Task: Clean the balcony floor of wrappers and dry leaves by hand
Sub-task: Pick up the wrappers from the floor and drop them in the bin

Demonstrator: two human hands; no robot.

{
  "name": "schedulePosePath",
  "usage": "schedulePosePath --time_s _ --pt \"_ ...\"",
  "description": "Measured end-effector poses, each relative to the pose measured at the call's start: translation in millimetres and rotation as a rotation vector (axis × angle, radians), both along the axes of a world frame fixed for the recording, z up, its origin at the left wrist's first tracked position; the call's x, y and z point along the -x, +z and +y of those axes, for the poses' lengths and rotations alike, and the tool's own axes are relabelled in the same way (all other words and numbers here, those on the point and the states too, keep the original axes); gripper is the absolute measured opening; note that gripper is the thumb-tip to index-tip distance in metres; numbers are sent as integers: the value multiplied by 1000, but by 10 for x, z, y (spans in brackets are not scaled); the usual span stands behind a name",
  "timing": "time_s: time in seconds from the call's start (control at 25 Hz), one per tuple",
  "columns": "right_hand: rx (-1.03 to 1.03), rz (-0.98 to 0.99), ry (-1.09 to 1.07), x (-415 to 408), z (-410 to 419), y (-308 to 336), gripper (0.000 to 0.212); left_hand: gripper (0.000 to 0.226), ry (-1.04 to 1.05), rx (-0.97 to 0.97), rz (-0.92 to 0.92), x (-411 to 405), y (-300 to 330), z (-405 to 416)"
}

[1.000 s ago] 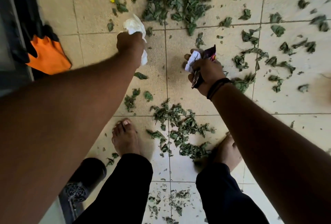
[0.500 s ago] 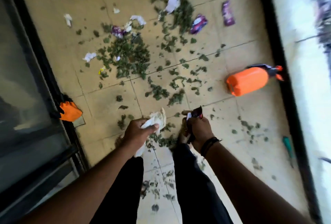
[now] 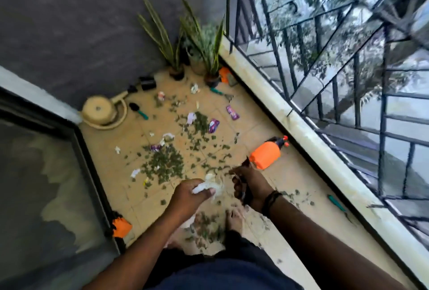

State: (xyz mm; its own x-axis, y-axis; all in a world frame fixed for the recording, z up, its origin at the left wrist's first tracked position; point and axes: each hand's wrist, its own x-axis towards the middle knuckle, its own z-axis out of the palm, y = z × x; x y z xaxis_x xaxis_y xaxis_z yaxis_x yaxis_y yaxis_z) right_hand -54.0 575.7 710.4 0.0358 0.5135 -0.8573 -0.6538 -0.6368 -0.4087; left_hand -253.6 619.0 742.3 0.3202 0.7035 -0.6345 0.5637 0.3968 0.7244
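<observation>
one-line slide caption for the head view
Left hand grips white paper, right hand a dark wrapper, above leaf-strewn balcony floor.

Orange sprayer (image 3: 265,155), potted plants (image 3: 176,41), beige watering can (image 3: 98,110)

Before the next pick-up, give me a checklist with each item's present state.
1. Left hand free: not ok, it grips white paper.
2. Right hand free: not ok, it holds a dark wrapper.
3. Wrappers left on the floor: not ok, purple wrappers lie ahead.
4. Leaves cleared: not ok, a leaf pile remains.
5. Path ahead: cannot tell, orange sprayer lies near the ledge.
6. Bin within reach: cannot tell, none in view.
</observation>
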Motion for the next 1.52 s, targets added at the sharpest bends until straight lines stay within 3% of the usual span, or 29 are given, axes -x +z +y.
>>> schedulePosePath --time_s 0.12,0.2,0.32,0.44,0.52,0.64,0.72,0.88,1.04,1.2,1.28,1.4,1.52 --pt "-108 115 -114 -300 31 207 12 36 214 -41 -57 -96 148 51" --pt "-194 203 -186 -404 -36 341 28 13 356 -59 -121 -67 329 89" --pt "-267 261 -326 -430 -145 435 43 21 527 -16 -262 74 486 265" --pt "-248 237 -410 -418 -354 371 27 26 630 87 -380 253 368 465" --pt "-212 211 -468 -410 -510 347 20 25 673 163 -380 289 271 586" --pt "-154 158 -605 -431 -661 340 26 34 680 232 -330 288 101 786" --pt "-143 126 -682 -414 -733 379 28 51 615 267 -292 242 15 916" --pt "-123 93 -866 -275 -828 451 26 21 356 289 -191 108 -115 1165" --pt "-143 84 -1087 -104 -1081 503 33 25 93 332 -62 -104 -285 1229" --pt "-167 76 -1273 -29 -1651 526 29 33 -97 369 13 -708 -329 1043" --pt "-234 65 -1371 -65 -2117 519 23 26 -212 368 -6 -1150 -216 746" --pt "-361 22 -1523 -222 -2849 565 63 21 -362 388 -68 -1830 -15 150" --pt "-488 -30 -1654 -249 -3588 540 73 49 -532 454 -147 -2439 165 -614"
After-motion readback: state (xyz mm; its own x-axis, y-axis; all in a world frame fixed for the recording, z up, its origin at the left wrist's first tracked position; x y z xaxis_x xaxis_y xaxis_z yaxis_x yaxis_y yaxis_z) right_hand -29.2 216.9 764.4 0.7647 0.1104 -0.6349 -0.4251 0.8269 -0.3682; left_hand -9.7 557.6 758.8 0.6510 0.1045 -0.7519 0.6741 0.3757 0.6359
